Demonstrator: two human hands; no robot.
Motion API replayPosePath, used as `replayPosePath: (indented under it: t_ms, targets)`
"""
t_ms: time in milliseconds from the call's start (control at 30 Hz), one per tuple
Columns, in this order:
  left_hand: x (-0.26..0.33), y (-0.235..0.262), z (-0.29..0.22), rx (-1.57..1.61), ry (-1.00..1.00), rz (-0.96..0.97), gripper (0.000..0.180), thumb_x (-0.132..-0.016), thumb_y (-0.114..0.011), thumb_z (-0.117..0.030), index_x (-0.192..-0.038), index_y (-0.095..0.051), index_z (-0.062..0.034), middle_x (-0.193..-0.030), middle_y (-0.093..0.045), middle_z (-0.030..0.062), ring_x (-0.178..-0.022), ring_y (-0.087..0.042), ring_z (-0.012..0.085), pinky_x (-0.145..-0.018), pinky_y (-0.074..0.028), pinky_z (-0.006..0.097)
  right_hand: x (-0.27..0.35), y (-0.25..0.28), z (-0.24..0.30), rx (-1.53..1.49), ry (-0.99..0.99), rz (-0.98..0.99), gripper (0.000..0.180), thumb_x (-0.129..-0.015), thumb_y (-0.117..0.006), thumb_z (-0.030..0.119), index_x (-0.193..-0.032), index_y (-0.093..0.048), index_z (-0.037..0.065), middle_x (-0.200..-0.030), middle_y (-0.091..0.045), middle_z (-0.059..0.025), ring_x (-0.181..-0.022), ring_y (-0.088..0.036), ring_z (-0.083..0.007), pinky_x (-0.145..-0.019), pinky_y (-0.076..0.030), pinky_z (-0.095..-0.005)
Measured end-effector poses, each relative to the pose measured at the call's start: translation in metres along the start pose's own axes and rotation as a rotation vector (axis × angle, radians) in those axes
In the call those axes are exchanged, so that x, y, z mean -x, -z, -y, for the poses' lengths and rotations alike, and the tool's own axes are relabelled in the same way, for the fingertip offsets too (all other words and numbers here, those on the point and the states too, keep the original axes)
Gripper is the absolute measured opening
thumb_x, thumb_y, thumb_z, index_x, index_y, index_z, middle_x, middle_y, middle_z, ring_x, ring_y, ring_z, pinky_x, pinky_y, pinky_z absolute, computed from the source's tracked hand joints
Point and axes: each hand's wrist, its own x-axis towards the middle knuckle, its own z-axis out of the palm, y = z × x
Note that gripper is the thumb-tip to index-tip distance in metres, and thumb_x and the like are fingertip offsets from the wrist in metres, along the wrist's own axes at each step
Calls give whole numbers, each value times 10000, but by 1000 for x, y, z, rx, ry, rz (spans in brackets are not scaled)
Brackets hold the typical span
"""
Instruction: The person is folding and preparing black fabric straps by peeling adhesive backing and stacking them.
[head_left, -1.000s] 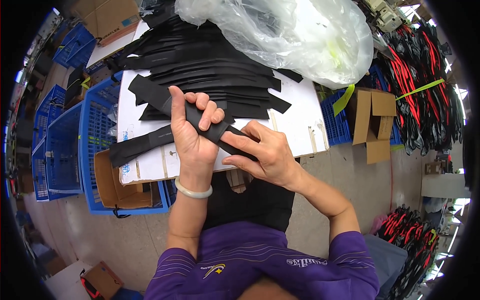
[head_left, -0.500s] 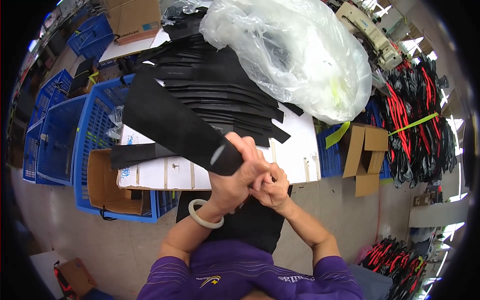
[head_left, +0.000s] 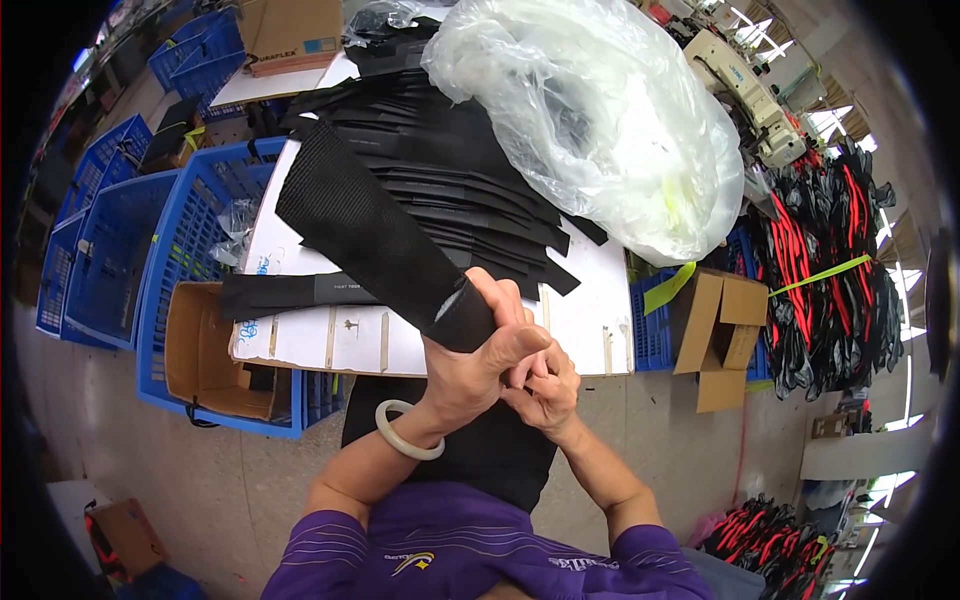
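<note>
A wide black fabric strip [head_left: 375,235] slants up and to the left out of my left hand [head_left: 480,350], whose fingers wrap round its lower end. A small whitish patch shows on the strip close to those fingers. My right hand [head_left: 545,390] is closed and pressed against the left one; whatever its fingers pinch is hidden. Beyond my hands, many similar black strips [head_left: 450,190] lie overlapped in a pile on the white table [head_left: 350,345]. One single black strip [head_left: 290,293] with a grey label rests apart at the table's left front.
A large clear plastic bag [head_left: 610,110] bulges over the table's back right. Blue crates [head_left: 160,320] stand left, one holding an open cardboard box [head_left: 190,345]. Another open carton [head_left: 725,320] sits right, near bundled black and red pieces [head_left: 835,280]. A sewing machine [head_left: 740,90] stands farther back.
The upper end of the held strip has swung slightly right and turned, now showing a ribbed texture. Both hands stay together. The whole view has shifted a little.
</note>
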Motion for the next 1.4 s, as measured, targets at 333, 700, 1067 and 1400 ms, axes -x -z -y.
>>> replayPosePath:
  t_ms: [333, 700, 1067, 1400]
  targets:
    - [-4, -1, 1, 78, 2, -7, 259, -866, -693, -65, -814, -441, -39, -646, -468, 32, -477, -507, 86, -478, -497, 235, -3, 0, -2, -20, -6, 43, 384, -682, -830, 137, -988, -603, 90, -816, -604, -88, -652, -571, -209, -510, -437, -289]
    - [-6, 16, 3, -41, 84, -27, 464, -1014, -324, -471, -818, -419, -60, -610, -416, 46, -443, -470, 174, -532, -506, 353, -3, 3, 15, 73, -98, 83, 375, -681, -820, 88, -979, -597, 51, -864, -606, -131, -717, -599, -239, -576, -473, -304]
    - [20, 53, 8, -687, 391, -149, 310, -952, -575, -225, -1084, -620, 52, -931, -663, 88, -869, -623, 145, -801, -488, 266, -21, 46, -12, 149, -521, -4, 125, -752, -728, 36, -860, -677, -1, -808, -681, -73, -757, -653, -150, -692, -489, -271]
    - [67, 70, 43, -1897, 110, 815, 768, -703, -744, -82, -1394, -410, -43, -1412, -417, 156, -1338, -366, 339, -1037, -327, 449, 67, 60, -41, 624, -165, 197, 200, -772, -719, 141, -969, -703, 108, -1016, -681, -29, -942, -636, -191, -819, -472, -348]
